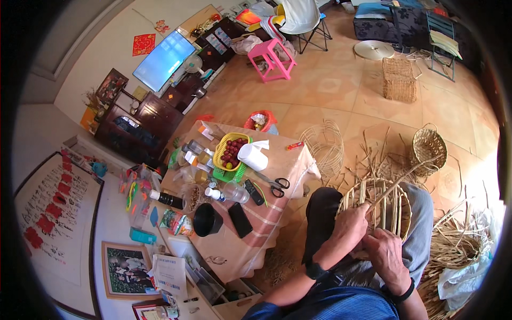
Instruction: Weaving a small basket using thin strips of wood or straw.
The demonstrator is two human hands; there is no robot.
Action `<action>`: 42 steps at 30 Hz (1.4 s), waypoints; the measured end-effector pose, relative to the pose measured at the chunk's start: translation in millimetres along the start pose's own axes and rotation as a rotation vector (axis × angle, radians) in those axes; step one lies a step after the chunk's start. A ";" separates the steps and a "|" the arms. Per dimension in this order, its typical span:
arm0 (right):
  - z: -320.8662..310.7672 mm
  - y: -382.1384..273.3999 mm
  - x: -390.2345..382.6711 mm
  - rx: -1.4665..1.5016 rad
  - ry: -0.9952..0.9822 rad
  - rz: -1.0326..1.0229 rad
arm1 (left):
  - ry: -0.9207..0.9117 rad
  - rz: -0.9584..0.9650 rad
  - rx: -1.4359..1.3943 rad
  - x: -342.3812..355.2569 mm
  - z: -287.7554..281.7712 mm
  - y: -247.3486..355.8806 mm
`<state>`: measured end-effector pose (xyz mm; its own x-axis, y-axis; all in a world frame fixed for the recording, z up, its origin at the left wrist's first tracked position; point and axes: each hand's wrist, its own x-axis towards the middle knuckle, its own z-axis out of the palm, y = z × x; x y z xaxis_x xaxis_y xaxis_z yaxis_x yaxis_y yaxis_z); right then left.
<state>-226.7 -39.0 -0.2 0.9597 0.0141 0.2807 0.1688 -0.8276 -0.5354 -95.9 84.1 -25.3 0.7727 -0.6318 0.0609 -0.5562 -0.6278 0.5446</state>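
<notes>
A round, partly woven basket point(404, 226) with pale upright stakes rests on my lap, between my knees. My left hand point(350, 226) is closed at its left side, over the rim. From the left fist a long tan plant strand point(400, 185) runs up and to the right, across the basket. My right hand point(385, 255) is closed at the basket's near edge, just right of the left hand. Its fingertips are bent inward and partly hidden; it appears to grip the rim there.
A finished small basket point(428, 149) and a wire-like open frame point(323, 146) stand on the floor ahead. Loose strands point(458, 242) pile at my right beside a plastic bag point(464, 282). On my left, a covered table point(261, 226) bears scissors point(278, 186), a paper roll point(253, 157) and fruit point(233, 152).
</notes>
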 end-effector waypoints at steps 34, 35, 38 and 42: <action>-9.4 18.5 -0.6 0.199 -0.084 0.035 | -0.193 -0.558 -1.702 -149.1 -81.6 -113.8; -9.7 18.2 -2.4 0.193 -0.090 0.042 | -0.141 -0.594 -1.725 -151.2 -78.4 -112.5; -8.3 19.5 -7.6 0.187 -0.051 0.027 | -0.079 -0.581 -1.776 -162.6 -77.3 -108.6; -11.7 13.4 -5.4 0.345 0.020 0.143 | 0.023 -0.356 -1.650 -171.3 -101.7 -90.2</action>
<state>-232.3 -56.7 0.4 0.9750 -0.1019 0.1976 0.1027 -0.5821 -0.8066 -147.0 295.2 0.2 0.7928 -0.5578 -0.2456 0.5130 0.3931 0.7631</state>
